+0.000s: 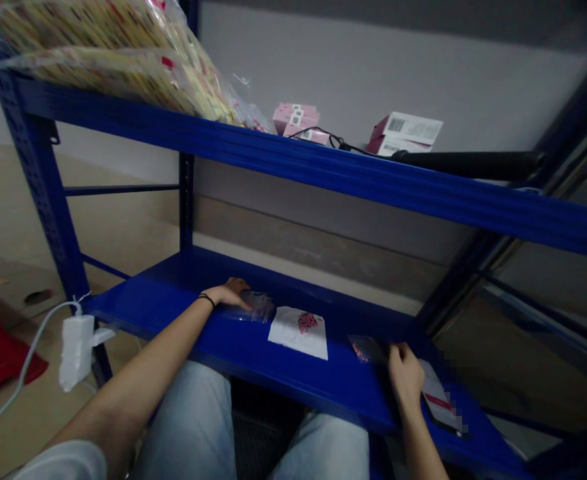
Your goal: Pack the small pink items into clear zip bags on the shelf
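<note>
My left hand (228, 295) lies at the back of the low blue steel shelf (173, 327), its fingers on a clear plastic bag (256, 307). To the right sits a white paper sheet (297, 340) holding a small heap of pink beads (307, 322). My right hand (406, 377) is at the shelf's front, fingers against the end of a small dark plastic bag (367, 349) with pink bits inside. Beside that hand lies a smartphone (439, 400), its screen blurred out. Whether my right hand grips the bag is hidden.
The upper blue shelf beam (293, 160) crosses overhead, carrying bulk bags of yellow packets (108, 67), pink boxes (296, 120), white boxes (403, 133) and a black handle (468, 165). A white power adapter (77, 352) hangs from the left post. My jeans-covered knees (188, 427) sit below.
</note>
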Motion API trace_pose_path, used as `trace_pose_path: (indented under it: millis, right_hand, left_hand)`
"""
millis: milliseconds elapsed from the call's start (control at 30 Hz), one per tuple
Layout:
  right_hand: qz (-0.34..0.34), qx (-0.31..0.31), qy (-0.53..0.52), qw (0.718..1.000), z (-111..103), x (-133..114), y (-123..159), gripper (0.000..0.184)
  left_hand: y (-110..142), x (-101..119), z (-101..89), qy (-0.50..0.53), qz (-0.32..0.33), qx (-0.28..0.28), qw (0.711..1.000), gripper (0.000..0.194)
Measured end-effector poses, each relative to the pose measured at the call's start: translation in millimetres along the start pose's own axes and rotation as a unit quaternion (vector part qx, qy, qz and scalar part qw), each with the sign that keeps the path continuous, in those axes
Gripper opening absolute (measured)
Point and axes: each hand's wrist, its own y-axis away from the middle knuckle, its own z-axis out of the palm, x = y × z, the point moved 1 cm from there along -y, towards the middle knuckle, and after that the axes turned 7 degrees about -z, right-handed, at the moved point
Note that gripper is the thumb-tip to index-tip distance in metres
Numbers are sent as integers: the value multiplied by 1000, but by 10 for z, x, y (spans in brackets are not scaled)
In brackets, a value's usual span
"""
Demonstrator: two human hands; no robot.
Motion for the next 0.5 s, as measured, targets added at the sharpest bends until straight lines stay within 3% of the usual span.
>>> trace_pose_path:
  millis: [167, 300, 400, 500]
  right_hand:
    - [-92, 21, -49, 994, 85, -343, 54, 29]
    - [-237, -60, -116, 963, 310, -924, 210, 29]
    - [-345, -163, -158, 911, 507, -1308, 344, 23]
    - [-383, -199, -174, 885, 669, -1481, 399, 28]
  left_hand:
    - [18, 13, -31, 11, 7, -1, 1000, 68]
    - [199, 111, 24, 97, 23, 49, 994, 69]
    - [378, 283, 176, 275, 74, 32, 958, 70]
    - [589, 501, 404, 393, 108, -14, 913, 70]
